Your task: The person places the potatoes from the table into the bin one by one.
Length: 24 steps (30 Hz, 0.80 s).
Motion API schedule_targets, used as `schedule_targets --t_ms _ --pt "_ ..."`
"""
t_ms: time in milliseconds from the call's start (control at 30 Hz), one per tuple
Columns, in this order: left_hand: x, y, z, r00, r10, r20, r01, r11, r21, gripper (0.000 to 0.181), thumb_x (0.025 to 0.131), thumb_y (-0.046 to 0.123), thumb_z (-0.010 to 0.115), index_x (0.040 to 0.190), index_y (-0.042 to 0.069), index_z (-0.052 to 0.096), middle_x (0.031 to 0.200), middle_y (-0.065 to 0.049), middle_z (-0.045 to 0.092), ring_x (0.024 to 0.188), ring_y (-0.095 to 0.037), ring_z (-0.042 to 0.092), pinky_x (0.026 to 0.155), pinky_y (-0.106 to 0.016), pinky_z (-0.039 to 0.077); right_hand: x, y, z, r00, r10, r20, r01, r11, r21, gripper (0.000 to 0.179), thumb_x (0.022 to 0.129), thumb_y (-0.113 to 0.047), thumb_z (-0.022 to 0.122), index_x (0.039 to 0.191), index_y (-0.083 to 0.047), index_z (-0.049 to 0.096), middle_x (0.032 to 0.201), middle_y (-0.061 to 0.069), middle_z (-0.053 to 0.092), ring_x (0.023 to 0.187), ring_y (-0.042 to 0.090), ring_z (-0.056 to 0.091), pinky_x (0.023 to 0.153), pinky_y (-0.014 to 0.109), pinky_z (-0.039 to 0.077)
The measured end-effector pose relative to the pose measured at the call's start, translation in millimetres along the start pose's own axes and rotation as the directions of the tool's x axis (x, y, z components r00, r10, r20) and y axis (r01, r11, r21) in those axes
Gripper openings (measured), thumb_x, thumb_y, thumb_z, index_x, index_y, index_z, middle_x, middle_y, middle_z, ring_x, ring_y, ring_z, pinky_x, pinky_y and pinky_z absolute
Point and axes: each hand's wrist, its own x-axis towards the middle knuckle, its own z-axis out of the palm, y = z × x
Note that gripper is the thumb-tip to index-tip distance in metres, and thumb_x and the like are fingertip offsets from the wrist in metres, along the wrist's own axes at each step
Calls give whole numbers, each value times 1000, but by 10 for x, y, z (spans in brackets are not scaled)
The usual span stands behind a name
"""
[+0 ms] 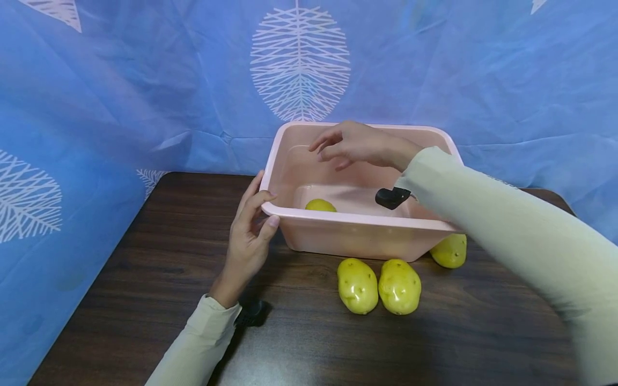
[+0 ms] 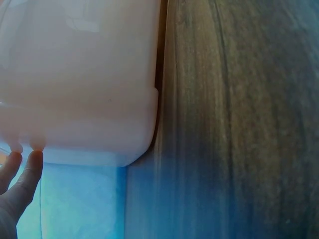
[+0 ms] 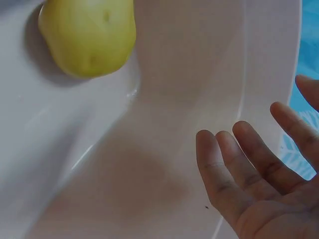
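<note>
A pink plastic basin (image 1: 347, 215) stands on the dark wooden table. My left hand (image 1: 248, 236) holds its front left corner, thumb against the outside and a bent finger over the rim. Two fingertips touch the basin wall (image 2: 75, 99) in the left wrist view. Above the basin's inside hovers my right hand (image 1: 359, 145), fingers loosely bent and nothing in them. One yellow potato (image 3: 89, 37) lies on the basin floor; the front wall hides part of it in the head view.
Two shiny yellow potatoes, a left one (image 1: 357, 286) and a right one (image 1: 399, 287), lie side by side before the basin. Another potato (image 1: 450, 251) sits at its front right corner, partly covered by the right sleeve. Blue leaf-patterned cloth (image 1: 386, 64) hangs behind the table (image 1: 299, 332).
</note>
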Motion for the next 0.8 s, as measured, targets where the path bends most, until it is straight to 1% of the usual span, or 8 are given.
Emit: schedule_targets --t_ms 167,400,600,700,800 --pt "2 0 0 1000 -4 -1 4 1000 -3 38 103 18 65 136 2 57 173 -2 28 152 -36 39 103 -65 51 -109 -47 -104 1000 6 -29 -6 1000 -9 47 103 -24 63 149 -12 57 155 9 54 140 27 55 109 47 55" --pt "1 -3 0 1000 8 -6 -8 1000 -28 36 102 15 65 135 1 57 173 -2 29 151 -37 41 103 -67 50 -325 -115 -250 997 -22 -69 24 999 33 48 103 -26 64 149 -12 57 152 12 56 139 31 55 110 45 54" --pt "2 11 2 1000 -4 -4 4 1000 -15 37 102 14 65 136 1 57 173 -5 28 152 -36 40 104 -66 50 -490 -104 -304 996 -36 -87 39 999 29 48 103 -26 64 148 -12 58 151 12 57 139 24 55 106 38 57" --pt "0 15 4 1000 -6 -3 6 1000 -16 37 102 13 65 136 1 57 173 -4 28 152 -36 40 105 -65 49 -556 -89 -329 995 -45 -88 49 998 40 48 104 -25 64 149 -11 57 152 12 57 140 24 54 105 36 57" --pt "0 18 9 1000 -5 -1 5 1000 -18 36 102 13 65 135 2 57 173 -1 28 152 -36 40 106 -65 49 -627 -84 -352 994 -59 -90 63 997 46 49 104 -26 63 150 -10 55 152 13 56 141 26 53 103 35 58"
